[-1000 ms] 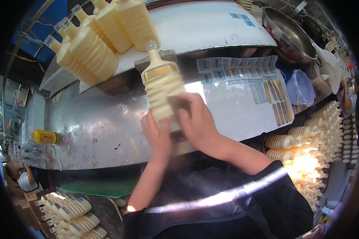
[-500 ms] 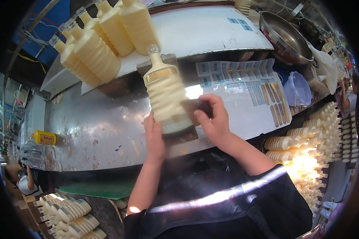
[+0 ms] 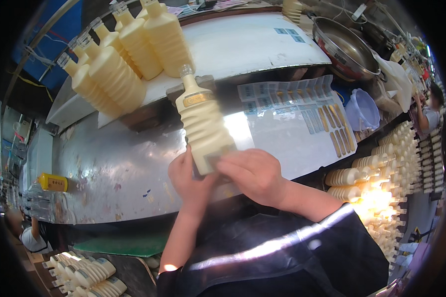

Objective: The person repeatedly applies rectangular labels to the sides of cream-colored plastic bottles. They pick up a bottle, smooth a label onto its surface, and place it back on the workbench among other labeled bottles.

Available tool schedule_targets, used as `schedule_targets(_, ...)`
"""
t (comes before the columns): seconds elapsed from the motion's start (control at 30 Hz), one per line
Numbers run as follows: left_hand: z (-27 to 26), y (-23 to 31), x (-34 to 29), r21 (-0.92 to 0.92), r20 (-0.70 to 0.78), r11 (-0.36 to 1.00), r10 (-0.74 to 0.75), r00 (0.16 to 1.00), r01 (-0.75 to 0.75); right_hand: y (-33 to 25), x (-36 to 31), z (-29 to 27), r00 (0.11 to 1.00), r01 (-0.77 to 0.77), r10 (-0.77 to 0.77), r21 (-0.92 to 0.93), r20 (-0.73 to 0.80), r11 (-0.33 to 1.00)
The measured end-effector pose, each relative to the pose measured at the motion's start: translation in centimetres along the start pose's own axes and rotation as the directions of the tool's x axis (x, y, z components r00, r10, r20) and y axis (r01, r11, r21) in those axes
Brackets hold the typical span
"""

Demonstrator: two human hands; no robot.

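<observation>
A cream bottle [image 3: 203,123] with wavy ridged sides leans back, its clear-capped neck against a small dark block [image 3: 172,93] at the white shelf's edge. A gold label strip [image 3: 199,99] crosses its shoulder. My left hand [image 3: 187,175] is closed around the lower left side and base. My right hand [image 3: 252,175], blurred, lies over the bottle's lower right front, fingers together. Beside its fingertips, a greyish square patch [image 3: 214,159] shows low on the bottle. Whatever the right fingers hold is hidden.
Several cream bottles [image 3: 116,81] stand on the white shelf [image 3: 252,44]. Label sheets [image 3: 302,126] with gold strips lie right, near a lilac bucket [image 3: 362,110] and a metal pan [image 3: 349,47]. A yellow container [image 3: 53,182] lies left. Bottle stacks [image 3: 347,175] flank me; other people work at both sides.
My right hand has swung down and inward over the bottle's lower front; the dark piece earlier pinched in it is largely covered. My left hand has shifted nearer the base. The view moved slightly.
</observation>
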State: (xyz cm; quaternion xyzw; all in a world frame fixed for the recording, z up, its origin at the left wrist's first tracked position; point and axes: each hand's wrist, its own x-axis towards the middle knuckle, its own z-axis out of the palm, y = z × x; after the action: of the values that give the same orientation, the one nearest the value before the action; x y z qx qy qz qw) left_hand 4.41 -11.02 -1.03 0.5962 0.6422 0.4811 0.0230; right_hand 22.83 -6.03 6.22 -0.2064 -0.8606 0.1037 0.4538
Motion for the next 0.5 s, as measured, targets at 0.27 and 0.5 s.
schedule_targets(0.27,0.2,-0.2,-0.2,0.109,-0.007,0.989,0.097,0.995,-0.096,-1.3,1.9,1.1,0.980,-0.097,0.089,0.037,0.180,0.995)
schedule_targets(0.5,0.0,-1.1,-0.6,-0.130,0.179,0.970,-0.179,0.967,0.204,3.1,-1.6,1.9,0.783,-0.620,0.617,0.187,0.083,0.762)
